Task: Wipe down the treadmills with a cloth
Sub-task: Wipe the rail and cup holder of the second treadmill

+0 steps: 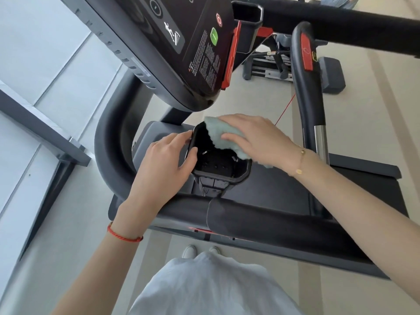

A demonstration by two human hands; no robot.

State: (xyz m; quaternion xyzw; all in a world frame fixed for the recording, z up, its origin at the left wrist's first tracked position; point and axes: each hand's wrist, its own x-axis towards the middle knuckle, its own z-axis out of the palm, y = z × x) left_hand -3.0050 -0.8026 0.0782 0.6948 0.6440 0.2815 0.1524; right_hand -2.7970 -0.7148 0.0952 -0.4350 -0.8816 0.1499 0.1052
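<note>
A: What is the biggest thing in sight?
B: The treadmill (261, 196), seen from above. Its black belt runs off to the right, a padded handlebar (272, 221) crosses in front of the person, and the console (181, 48) hangs tilted at the top with a green button (214, 37) and a red one (219, 20).

A: And beyond it?
B: A pale floor (363, 133), and another machine (295, 64) further back.

A: Where do the hands work?
B: At a black cup holder (219, 163) set between the console and the handlebar.

A: What does the left hand do?
B: The left hand (168, 160) grasps the holder's left rim, thumb over the edge and fingers curled against the outer wall. A red cord bracelet (125, 235) sits on that wrist.

A: And the right?
B: The right hand (254, 139) lies on top of the cloth (223, 135), fingers spread and fairly straight, pressing it down rather than clenching it.

A: Where exactly is the cloth?
B: The pale green cloth lies over the holder's upper right rim, partly dipping into the opening. A thin gold bracelet (300, 161) circles the right wrist.
</note>
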